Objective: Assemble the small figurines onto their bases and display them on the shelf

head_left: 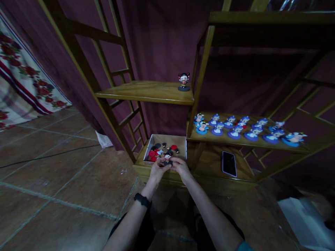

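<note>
Between both hands, at the front of a white cardboard box (153, 139), I hold a small figurine (167, 157) with black hair, dark clothing and a dark round base. My left hand (157, 170) grips it from the left, the thumb at its base. From the right, the fingers of my right hand (181, 168) close on the same base. Inside the box lie red discs (173, 147), a dark disc (157, 145) and several small figurine pieces. A similar figurine (184, 81) stands upright on a dark base on the wooden shelf (146, 91) above.
Several purple-and-white figurines (235, 131) and a few blue-based ones (202, 127) stand on the right shelf. Below them lies a phone (229, 164). Wooden uprights (204, 66) frame the shelves. A black cable (52, 154) crosses the tiled floor at left.
</note>
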